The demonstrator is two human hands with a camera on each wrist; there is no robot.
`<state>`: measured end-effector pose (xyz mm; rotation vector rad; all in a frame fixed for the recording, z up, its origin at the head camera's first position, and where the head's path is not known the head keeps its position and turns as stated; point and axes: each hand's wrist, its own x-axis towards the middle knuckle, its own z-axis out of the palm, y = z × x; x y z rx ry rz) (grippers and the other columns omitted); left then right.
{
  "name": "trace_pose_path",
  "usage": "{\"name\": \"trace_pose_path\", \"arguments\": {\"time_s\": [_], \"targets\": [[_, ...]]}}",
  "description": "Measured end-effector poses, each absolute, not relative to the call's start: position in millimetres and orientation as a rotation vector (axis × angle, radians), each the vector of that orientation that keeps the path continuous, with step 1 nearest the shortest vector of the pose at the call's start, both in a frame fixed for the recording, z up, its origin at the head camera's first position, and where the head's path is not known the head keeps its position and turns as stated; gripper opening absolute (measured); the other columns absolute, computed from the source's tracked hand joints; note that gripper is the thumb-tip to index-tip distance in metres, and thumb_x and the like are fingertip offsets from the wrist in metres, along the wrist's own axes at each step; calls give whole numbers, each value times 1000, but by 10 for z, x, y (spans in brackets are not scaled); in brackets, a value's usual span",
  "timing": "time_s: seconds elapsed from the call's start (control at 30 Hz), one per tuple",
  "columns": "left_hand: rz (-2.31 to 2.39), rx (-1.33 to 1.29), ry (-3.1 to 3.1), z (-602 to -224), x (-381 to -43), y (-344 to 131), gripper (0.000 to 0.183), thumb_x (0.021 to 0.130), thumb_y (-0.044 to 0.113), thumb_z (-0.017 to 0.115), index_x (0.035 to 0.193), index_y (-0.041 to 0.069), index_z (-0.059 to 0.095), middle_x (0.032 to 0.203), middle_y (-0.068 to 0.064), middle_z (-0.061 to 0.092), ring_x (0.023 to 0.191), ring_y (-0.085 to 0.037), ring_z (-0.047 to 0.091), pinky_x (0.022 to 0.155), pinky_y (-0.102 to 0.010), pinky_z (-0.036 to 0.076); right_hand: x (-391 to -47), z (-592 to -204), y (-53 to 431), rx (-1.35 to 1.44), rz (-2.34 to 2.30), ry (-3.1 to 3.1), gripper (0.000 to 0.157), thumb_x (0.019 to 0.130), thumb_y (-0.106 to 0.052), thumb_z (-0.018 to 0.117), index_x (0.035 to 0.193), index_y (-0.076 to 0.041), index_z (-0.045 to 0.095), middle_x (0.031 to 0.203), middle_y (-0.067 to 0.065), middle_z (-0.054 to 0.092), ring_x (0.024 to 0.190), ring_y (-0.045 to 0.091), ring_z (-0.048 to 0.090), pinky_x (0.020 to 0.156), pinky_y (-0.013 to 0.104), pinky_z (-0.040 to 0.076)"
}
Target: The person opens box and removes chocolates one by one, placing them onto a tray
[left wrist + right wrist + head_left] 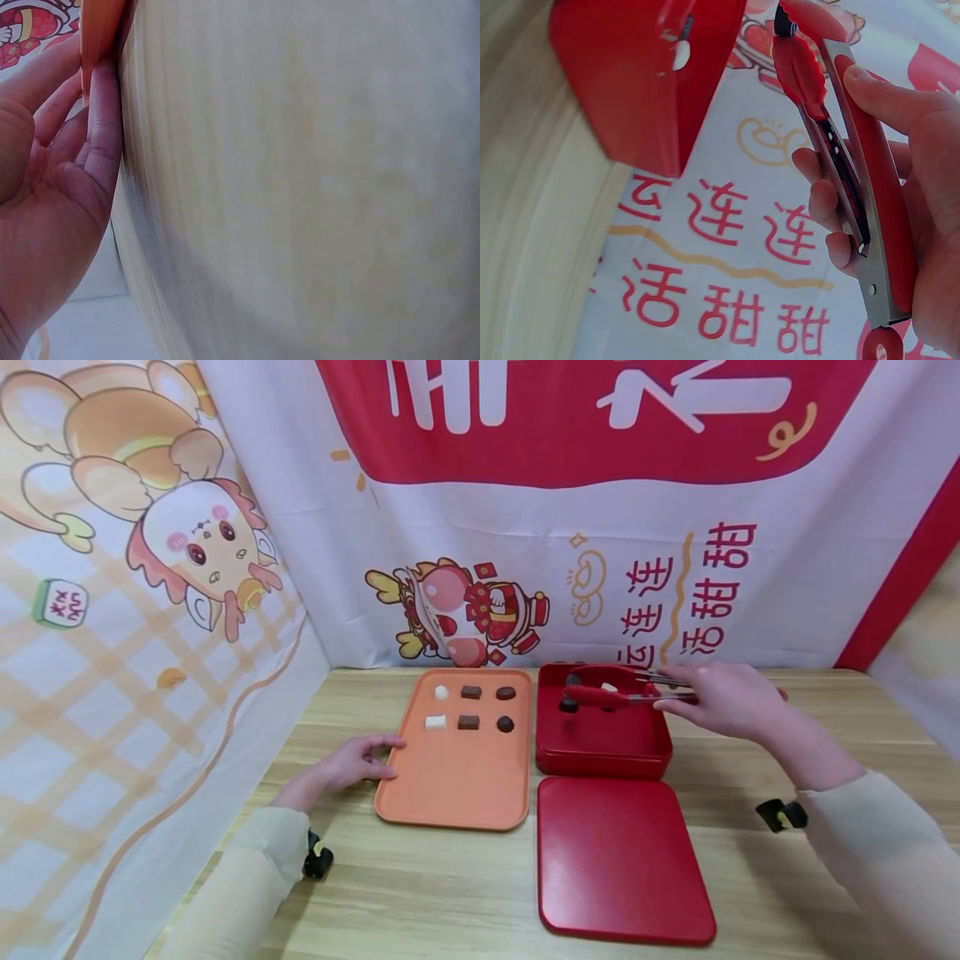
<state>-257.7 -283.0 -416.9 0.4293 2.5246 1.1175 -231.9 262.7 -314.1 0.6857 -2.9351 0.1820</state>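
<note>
My right hand (723, 697) grips red-and-metal tongs (870, 172), whose red tips pinch a dark chocolate (784, 24). In the head view the tongs reach across the red box (603, 762), over its far half. Inside the box a dark chocolate (568, 704) and a white one (609, 687) show partly behind the tongs. My left hand (356, 762) rests at the left edge of the orange tray (450, 789), its extended fingers touching the rim. Two rows of chocolates lie in the tray's far half, among them a white block (435, 722) and a brown block (468, 722).
A red lid (622, 860) lies flat on the wooden table (420, 893), just in front of the box. The tray stands close beside the box on its left. Printed cloth (465, 527) hangs behind the table and along its left side.
</note>
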Motion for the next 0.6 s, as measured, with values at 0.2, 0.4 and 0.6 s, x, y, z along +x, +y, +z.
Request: {"name": "trace_pose_path", "arguments": {"time_s": [0.2,0.4,0.6], "targets": [[1080,414,2561,-4288,-2637,-2894,56,87,15,74,137,2,53,79,-7,42,70,-20,38,61,-30,36,-2280,-3054,2465,746,171,-2891,62,87,-44,70,136,-8,57,118,19,64,98,32,63,76,48,52],[1087,408,2569,-4335,-2662,-2911,57,85,22,76,136,7,55,80,-6,42,72,-20,39,62,-31,36,-2277,-3024,2292,837,184,-2850,60,88,-40,71,134,-4,59,122,21,62,106,36,61,85,51,49],[1075,425,2578,-4333,-2666,-2901,58,86,22,76,137,7,55,81,-5,42,71,-19,39,61,-30,36,-2284,-3044,2115,840,195,-2900,62,87,-42,71,136,-7,58,124,19,62,106,35,62,78,45,53]]}}
